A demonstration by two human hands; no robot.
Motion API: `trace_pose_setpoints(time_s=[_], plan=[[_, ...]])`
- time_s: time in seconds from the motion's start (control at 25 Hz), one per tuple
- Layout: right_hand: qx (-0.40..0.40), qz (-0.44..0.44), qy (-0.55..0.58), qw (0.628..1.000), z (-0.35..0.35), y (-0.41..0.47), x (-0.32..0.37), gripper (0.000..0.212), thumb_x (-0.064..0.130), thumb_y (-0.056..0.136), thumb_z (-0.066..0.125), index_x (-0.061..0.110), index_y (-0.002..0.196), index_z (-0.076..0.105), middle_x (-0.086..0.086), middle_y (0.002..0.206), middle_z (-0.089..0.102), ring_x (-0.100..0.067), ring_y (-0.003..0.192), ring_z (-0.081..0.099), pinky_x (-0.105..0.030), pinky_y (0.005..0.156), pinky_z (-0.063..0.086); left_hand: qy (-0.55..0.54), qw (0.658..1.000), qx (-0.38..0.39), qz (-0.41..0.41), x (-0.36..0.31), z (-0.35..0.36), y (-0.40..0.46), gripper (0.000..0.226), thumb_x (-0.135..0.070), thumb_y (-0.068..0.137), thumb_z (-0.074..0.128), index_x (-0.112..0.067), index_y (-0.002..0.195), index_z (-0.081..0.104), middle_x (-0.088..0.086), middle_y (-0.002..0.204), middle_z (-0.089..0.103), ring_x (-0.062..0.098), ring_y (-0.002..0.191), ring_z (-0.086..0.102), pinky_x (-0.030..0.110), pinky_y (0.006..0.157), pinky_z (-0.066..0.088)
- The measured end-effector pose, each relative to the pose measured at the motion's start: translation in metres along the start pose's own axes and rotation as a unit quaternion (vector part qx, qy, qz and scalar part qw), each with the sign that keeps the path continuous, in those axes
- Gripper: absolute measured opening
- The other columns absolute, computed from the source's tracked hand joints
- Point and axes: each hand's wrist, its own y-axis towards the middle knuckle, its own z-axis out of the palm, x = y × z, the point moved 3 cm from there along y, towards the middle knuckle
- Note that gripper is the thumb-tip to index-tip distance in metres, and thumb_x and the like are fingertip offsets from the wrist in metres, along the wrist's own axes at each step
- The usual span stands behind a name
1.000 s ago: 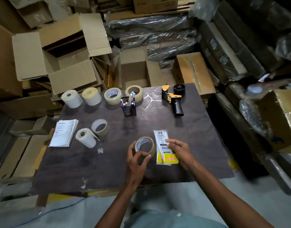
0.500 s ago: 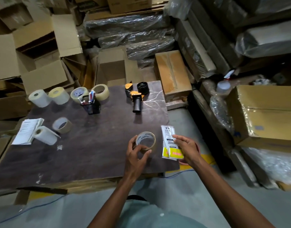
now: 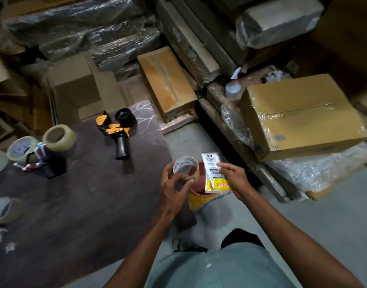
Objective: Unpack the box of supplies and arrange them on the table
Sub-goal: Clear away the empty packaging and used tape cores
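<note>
Gripping a tape roll (image 3: 185, 168) in the left hand (image 3: 173, 189) and pinching a packet (image 3: 214, 174) in the right hand (image 3: 234, 177), a person holds both just past the table (image 3: 85, 204) edge, dispenser (image 3: 116, 129) beyond.

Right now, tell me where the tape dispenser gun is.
In the head view, the tape dispenser gun lies on the dark table toward its far right corner, right of the clear tape roll.

Red "totem" on yellow-white packet (image 3: 217, 178)
</note>
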Motion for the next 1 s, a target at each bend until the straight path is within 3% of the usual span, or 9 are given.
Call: trace_pose_setpoints(time_s=[0.12,0.32,0.4,0.52,0.68,0.84,0.92,1.0], plan=[[-0.034,0.015,-0.01,0.999,-0.038,0.019,-0.002,0.024,-0.003,0.09,0.061,0.005,0.109,0.074,-0.017,0.102,0.075,-0.025,0.079,0.07,-0.034,0.073,0.059,0.0,1.0,0.019,-0.013,-0.009,0.034,0.02,0.015,-0.019,0.075,0.084,-0.018,0.084,0.072,-0.007,0.134,0.049,-0.007,0.123,0.046,0.003,0.095,0.037],[-0.061,0.053,-0.029,0.996,-0.081,0.068,-0.008,0.024,-0.005,0.09,0.06,0.006,0.106,0.074,-0.02,0.102,0.074,-0.027,0.077,0.069,-0.034,0.07,0.059,0.017,0.995,0.042,-0.094,-0.004,0.083,0.054,0.015,-0.021,0.076,0.083,-0.02,0.086,0.071,-0.006,0.132,0.046,0.002,0.119,0.046,-0.003,0.094,0.028],[-0.056,0.067,-0.042,0.995,-0.088,0.088,-0.009,0.023,-0.006,0.09,0.06,0.007,0.104,0.073,-0.02,0.1,0.073,-0.025,0.073,0.069,-0.031,0.066,0.059,0.026,0.99,0.035,-0.137,0.005,0.102,0.063,0.016,-0.019,0.076,0.082,-0.017,0.089,0.072,-0.005,0.131,0.046,0.008,0.118,0.049,0.003,0.096,0.034],[-0.031,0.093,-0.078,0.992,-0.088,0.117,-0.017,0.024,-0.008,0.089,0.059,0.006,0.104,0.073,-0.016,0.091,0.073,-0.019,0.064,0.069,-0.027,0.056,0.058,0.034,0.976,0.012,-0.214,0.033,0.132,0.07,0.017,-0.022,0.077,0.082,-0.015,0.088,0.071,0.001,0.133,0.047,0.016,0.116,0.054,0.026,0.101,0.046],[0.007,0.116,-0.117,0.986,-0.081,0.163,-0.042,0.024,-0.008,0.086,0.062,0.008,0.099,0.074,-0.019,0.096,0.074,-0.028,0.075,0.073,-0.036,0.07,0.061,0.047,0.951,0.0,-0.305,0.071,0.169,0.079,0.02,-0.024,0.079,0.081,-0.012,0.092,0.072,0.0,0.128,0.047,0.014,0.109,0.052,0.02,0.095,0.04],[0.005,0.132,-0.166,0.977,-0.076,0.212,-0.095,0.026,-0.002,0.079,0.067,0.022,0.083,0.077,-0.014,0.092,0.076,-0.034,0.085,0.073,-0.046,0.08,0.061,0.037,0.905,-0.059,-0.419,0.144,0.205,0.071,0.028,-0.038,0.071,0.081,-0.013,0.083,0.076,0.004,0.094,0.07,0.02,0.09,0.068,0.024,0.076,0.049],[0.007,0.148,-0.177,0.973,-0.077,0.241,-0.129,0.024,0.004,0.073,0.069,0.025,0.079,0.078,-0.008,0.088,0.078,-0.031,0.086,0.074,-0.051,0.083,0.06,0.039,0.894,-0.071,-0.441,0.187,0.223,0.065,0.032,-0.047,0.068,0.077,-0.017,0.079,0.076,0.002,0.082,0.072,0.02,0.081,0.07,0.029,0.072,0.055],[-0.007,0.171,-0.17,0.97,-0.076,0.265,-0.158,0.025,0.003,0.073,0.069,0.024,0.081,0.078,-0.006,0.088,0.078,-0.028,0.084,0.074,-0.05,0.084,0.06,0.024,0.886,-0.083,-0.456,0.231,0.243,0.057,0.027,-0.043,0.07,0.079,-0.016,0.073,0.075,0.003,0.073,0.073,0.023,0.072,0.07,0.035,0.067,0.058]])
